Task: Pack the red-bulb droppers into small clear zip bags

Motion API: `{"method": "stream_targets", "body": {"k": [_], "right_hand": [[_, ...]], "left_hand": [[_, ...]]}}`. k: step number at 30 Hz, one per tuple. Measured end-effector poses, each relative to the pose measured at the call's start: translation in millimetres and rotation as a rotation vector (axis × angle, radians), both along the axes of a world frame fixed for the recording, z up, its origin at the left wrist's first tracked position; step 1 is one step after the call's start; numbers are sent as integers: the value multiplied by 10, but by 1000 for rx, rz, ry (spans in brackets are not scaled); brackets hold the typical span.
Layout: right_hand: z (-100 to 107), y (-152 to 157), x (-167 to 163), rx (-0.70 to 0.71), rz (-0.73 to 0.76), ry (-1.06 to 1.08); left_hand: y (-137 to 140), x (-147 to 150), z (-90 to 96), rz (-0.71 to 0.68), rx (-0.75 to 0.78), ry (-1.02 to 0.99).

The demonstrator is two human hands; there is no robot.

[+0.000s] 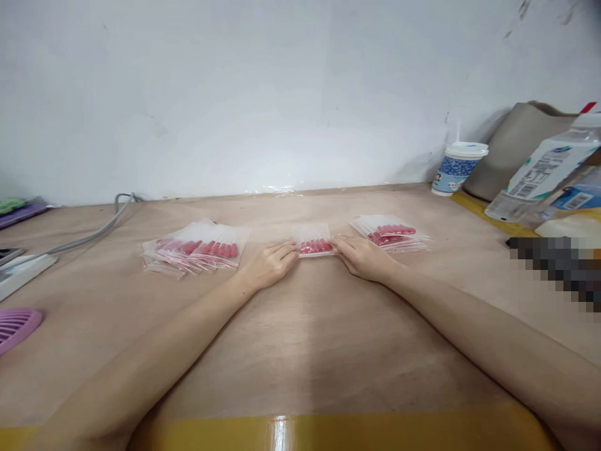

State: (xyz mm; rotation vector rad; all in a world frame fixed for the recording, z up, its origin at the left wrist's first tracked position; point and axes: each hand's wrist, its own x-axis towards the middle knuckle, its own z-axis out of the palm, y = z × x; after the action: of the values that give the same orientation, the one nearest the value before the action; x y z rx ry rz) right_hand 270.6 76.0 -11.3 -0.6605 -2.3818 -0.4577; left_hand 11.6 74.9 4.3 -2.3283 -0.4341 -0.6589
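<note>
At the middle of the table lies a clear plastic bag of red false nails (315, 245), the glossy pieces lined up in a row. My left hand (273, 263) pinches its left edge, fingers closed together. The right edge is held by my right hand (359, 255), also closed, with the thumb and fingertips partly hidden. To the left, a fanned-out pile of similar bags (206, 248) overlaps loosely. A smaller stack of the same bags (392, 232) sits just beyond my right hand.
On the right stand a lidded paper cup (457, 169), a grey container (504, 147) and a leaning plastic bottle (544, 169). A grey cable (101, 230) runs along the left, near a pink slotted object (19, 327). Yellow tape (291, 432) covers the table's front edge.
</note>
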Motion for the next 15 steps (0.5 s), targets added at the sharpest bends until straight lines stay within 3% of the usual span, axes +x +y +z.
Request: {"method": "stream_targets", "body": {"k": [9,13,15], "right_hand": [[24,-20,-1,43,5,29],[56,-62,-84,94,-88,-23],[72,-54,-119,123,-149,-74]], "left_hand": [[-37,12,14,35,-95,-25],[-68,-5,-4,12,-171,-102],[-100,-64,6,78,-215,-149]]}}
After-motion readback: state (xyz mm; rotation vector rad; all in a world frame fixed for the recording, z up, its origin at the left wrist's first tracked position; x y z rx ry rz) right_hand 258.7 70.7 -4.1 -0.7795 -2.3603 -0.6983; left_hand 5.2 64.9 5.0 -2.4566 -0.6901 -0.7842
